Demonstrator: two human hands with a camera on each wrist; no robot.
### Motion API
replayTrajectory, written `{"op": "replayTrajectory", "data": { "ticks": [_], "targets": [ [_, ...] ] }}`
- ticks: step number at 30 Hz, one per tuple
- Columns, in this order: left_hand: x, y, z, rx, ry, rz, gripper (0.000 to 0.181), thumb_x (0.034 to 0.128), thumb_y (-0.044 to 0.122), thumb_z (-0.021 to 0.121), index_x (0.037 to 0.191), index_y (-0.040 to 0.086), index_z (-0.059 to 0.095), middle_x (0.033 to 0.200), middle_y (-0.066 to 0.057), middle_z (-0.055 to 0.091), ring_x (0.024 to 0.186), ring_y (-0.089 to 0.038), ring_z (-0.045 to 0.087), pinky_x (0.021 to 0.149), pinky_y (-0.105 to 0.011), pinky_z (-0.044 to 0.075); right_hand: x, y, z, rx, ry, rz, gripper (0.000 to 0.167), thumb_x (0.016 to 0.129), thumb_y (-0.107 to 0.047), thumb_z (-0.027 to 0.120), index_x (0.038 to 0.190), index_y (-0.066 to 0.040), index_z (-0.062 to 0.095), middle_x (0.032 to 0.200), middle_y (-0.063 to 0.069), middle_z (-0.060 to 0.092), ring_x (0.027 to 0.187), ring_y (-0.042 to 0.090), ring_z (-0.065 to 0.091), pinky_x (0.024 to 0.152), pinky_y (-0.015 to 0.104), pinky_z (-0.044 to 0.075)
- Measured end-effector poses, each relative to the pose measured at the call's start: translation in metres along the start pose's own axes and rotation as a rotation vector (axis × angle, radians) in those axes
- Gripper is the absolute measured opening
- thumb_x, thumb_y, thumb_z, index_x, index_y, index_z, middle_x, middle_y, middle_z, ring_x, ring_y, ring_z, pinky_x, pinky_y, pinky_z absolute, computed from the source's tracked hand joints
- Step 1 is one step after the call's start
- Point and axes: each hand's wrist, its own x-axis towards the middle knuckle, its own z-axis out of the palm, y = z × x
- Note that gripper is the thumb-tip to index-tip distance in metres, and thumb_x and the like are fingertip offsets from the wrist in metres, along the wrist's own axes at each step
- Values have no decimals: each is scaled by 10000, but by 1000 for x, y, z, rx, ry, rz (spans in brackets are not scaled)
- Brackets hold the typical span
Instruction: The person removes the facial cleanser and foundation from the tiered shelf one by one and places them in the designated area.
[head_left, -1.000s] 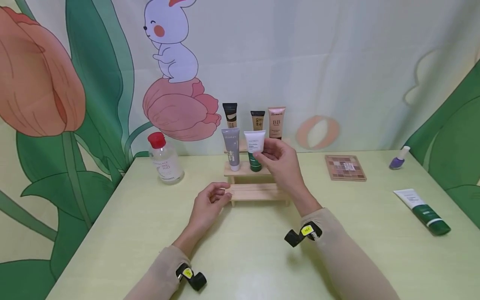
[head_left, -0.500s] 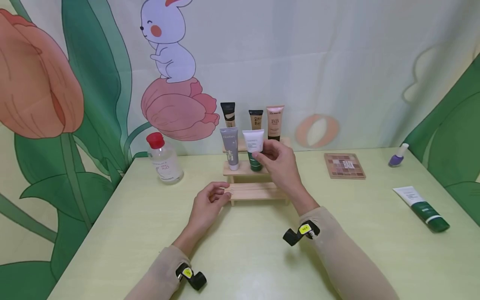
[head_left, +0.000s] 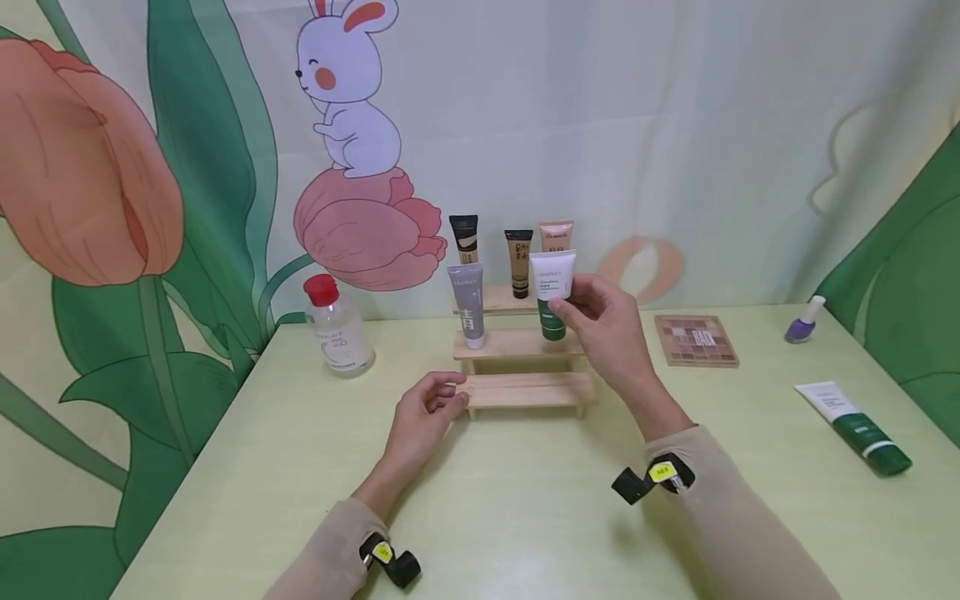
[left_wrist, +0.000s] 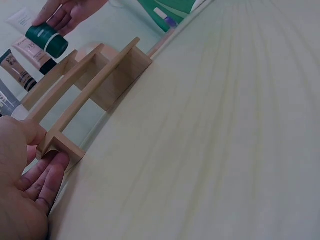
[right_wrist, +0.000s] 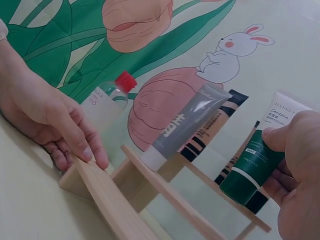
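Observation:
My right hand (head_left: 611,329) pinches a white-and-green squeeze tube (head_left: 553,292) by its side, cap down, at the right part of the middle step of a three-step wooden rack (head_left: 525,390). In the left wrist view the tube (left_wrist: 47,40) looks raised off the wood. With thumb and fingers my left hand (head_left: 426,417) grips the left end of the rack's lowest step. A grey tube (head_left: 468,304) stands on the middle step's left side. Along the top step are a black-capped tube (head_left: 465,237), a gold-and-black tube (head_left: 519,262) and a pink BB tube (head_left: 557,234), partly hidden.
A clear bottle with a red cap (head_left: 339,333) stands left of the rack. To the right lie an eyeshadow palette (head_left: 696,340), a purple nail polish bottle (head_left: 805,321) and a larger white-and-green tube (head_left: 855,429). A printed curtain (head_left: 735,167) hangs behind the table.
My right hand has moved the white-and-green tube to the right along the middle step, so it now partly covers the pink tube. My left hand keeps its grip on the rack.

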Motion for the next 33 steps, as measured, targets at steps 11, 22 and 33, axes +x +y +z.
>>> {"op": "replayTrajectory", "data": {
  "ticks": [11,22,33],
  "targets": [
    [0,1,-2,30,6,-3,242,1048,154,800,1289,155,783,1120,-80,709,991,-195,676,805,-205,529,-16,-17,-59,-138,82,19,421,1083,-223,768,1449,-33,681,1346,135,726,1149,187,679,960,191,544],
    [2,5,-2,33,21,3,251,1045,144,800,1295,129,781,1112,-97,722,964,-157,687,794,-197,529,-38,-15,-135,-298,206,136,546,1111,-398,686,1585,-141,602,1501,99,652,1217,150,631,991,136,513],
    [1,3,3,26,5,-4,251,1044,135,797,1294,119,779,1114,-91,710,956,-158,679,768,-197,530,-86,25,-189,-420,297,168,545,1122,-384,676,1571,-84,604,1415,31,652,1136,68,607,874,68,500]
  ]
}}
